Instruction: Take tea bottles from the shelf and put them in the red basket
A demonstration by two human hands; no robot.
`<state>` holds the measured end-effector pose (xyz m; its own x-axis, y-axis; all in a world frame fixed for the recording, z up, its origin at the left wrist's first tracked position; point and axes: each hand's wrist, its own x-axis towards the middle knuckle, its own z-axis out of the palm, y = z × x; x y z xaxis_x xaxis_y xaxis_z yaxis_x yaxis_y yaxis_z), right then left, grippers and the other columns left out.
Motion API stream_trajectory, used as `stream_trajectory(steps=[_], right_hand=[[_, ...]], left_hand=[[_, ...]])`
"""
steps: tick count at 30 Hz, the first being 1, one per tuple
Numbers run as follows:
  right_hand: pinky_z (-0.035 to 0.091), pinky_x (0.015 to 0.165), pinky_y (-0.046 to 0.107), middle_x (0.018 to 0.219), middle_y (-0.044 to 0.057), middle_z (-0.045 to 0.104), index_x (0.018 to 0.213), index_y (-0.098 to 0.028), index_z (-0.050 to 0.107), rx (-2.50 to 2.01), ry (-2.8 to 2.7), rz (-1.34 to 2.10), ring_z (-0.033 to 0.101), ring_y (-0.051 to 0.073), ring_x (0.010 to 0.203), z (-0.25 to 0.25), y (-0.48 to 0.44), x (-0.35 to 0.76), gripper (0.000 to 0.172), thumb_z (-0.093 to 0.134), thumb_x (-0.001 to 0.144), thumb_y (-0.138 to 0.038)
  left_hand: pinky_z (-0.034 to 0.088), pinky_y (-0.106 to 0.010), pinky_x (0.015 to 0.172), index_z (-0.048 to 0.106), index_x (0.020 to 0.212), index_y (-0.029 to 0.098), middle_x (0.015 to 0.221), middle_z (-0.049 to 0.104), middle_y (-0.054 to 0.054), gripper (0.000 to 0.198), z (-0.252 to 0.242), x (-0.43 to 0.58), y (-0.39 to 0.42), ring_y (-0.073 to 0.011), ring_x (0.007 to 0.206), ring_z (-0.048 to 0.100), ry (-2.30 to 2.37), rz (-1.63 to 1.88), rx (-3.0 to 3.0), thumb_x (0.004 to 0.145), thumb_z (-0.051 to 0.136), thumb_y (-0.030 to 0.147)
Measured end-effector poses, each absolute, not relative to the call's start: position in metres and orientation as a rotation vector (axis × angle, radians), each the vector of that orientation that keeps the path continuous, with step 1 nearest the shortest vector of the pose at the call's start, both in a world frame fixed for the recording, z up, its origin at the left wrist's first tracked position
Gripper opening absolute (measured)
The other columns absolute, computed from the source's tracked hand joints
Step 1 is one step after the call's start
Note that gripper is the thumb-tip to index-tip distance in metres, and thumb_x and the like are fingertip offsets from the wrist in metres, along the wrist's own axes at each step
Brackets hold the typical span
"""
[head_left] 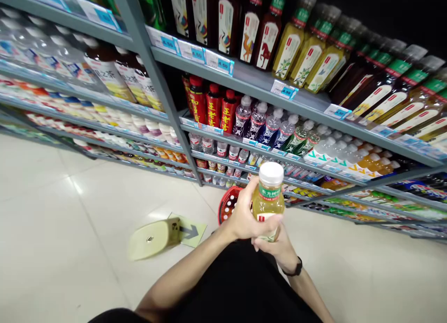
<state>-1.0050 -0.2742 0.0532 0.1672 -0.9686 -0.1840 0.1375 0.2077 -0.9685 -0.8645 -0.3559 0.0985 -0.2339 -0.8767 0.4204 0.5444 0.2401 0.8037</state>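
Both my hands are around a tea bottle [270, 206] with a white cap, a green neck band and pale yellow-green liquid, held upright before my body. My left hand [249, 218] wraps its side, thumb across the label. Lower down, my right hand [279, 248] grips near the base, a black band on its wrist. Part of the label is hidden by my fingers. Behind my left hand a red basket [223, 206] shows on the floor, partly covered by my hand and arm.
Grey shelves [240, 73] of drinks run across the front, including similar yellow tea bottles [288, 48] on an upper shelf and red bottles [213, 106] below. On the tiled floor stand a pale yellow stool [153, 239] and a floor sticker [193, 232] with an arrow.
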Motion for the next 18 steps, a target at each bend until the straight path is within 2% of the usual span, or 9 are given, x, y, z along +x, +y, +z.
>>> stream_trajectory(steps=[2,4,5,7,11,14,18], right_hand=[[0.066,0.076,0.036,0.105,0.009,0.079,0.103,-0.022,0.070,-1.126,1.152,-1.080,0.076,0.025,0.084,0.057,-0.274,-0.995,0.039,0.090,0.071,-0.034],[0.065,0.094,0.044,0.122,0.011,0.077,0.119,-0.022,0.069,-1.216,1.241,-1.149,0.075,0.031,0.107,0.060,-0.273,-0.986,0.053,0.086,0.069,-0.028],[0.064,0.098,0.045,0.125,0.012,0.076,0.125,-0.021,0.067,-1.241,1.282,-1.164,0.074,0.032,0.111,0.061,-0.272,-0.982,0.059,0.084,0.069,-0.025],[0.064,0.099,0.045,0.125,0.013,0.075,0.130,-0.020,0.064,-1.266,1.352,-1.142,0.075,0.032,0.110,0.060,-0.270,-0.978,0.065,0.083,0.068,-0.021],[0.062,0.103,0.045,0.126,0.013,0.074,0.132,-0.018,0.064,-1.327,1.415,-1.041,0.074,0.032,0.114,0.056,-0.268,-0.974,0.065,0.085,0.071,-0.022],[0.062,0.101,0.045,0.122,0.013,0.076,0.125,-0.018,0.067,-1.378,1.413,-1.045,0.075,0.031,0.110,0.051,-0.266,-0.972,0.054,0.082,0.073,-0.024],[0.066,0.089,0.043,0.099,0.009,0.079,0.106,-0.019,0.069,-1.436,1.489,-1.034,0.077,0.029,0.091,0.043,-0.265,-0.969,0.033,0.073,0.073,-0.020]], left_hand=[[0.059,-0.032,0.079,0.054,0.130,0.017,0.106,0.069,-0.008,0.068,0.100,-0.856,-0.350,-0.0205,0.087,0.069,-1.238,-1.323,0.404,0.069,0.083,0.016],[0.059,-0.033,0.080,0.054,0.131,0.016,0.106,0.069,-0.009,0.070,0.100,-0.850,-0.347,-0.0216,0.088,0.069,-1.275,-1.280,0.435,0.067,0.083,0.018],[0.060,-0.034,0.081,0.054,0.131,0.016,0.108,0.069,-0.010,0.071,0.100,-0.847,-0.346,-0.0225,0.090,0.069,-1.288,-1.264,0.460,0.066,0.083,0.019],[0.060,-0.035,0.084,0.054,0.131,0.016,0.112,0.070,-0.012,0.071,0.097,-0.843,-0.345,-0.0244,0.095,0.069,-1.303,-1.229,0.522,0.066,0.082,0.022],[0.059,-0.037,0.087,0.053,0.131,0.015,0.113,0.070,-0.013,0.070,0.090,-0.839,-0.344,-0.0251,0.096,0.069,-1.309,-1.209,0.596,0.068,0.082,0.025],[0.059,-0.037,0.085,0.053,0.130,0.015,0.112,0.070,-0.013,0.068,0.086,-0.838,-0.342,-0.0250,0.095,0.069,-1.329,-1.220,0.609,0.069,0.083,0.027],[0.059,-0.035,0.081,0.052,0.128,0.015,0.106,0.069,-0.010,0.062,0.085,-0.838,-0.340,-0.0230,0.091,0.069,-1.301,-1.263,0.639,0.074,0.081,0.026]])
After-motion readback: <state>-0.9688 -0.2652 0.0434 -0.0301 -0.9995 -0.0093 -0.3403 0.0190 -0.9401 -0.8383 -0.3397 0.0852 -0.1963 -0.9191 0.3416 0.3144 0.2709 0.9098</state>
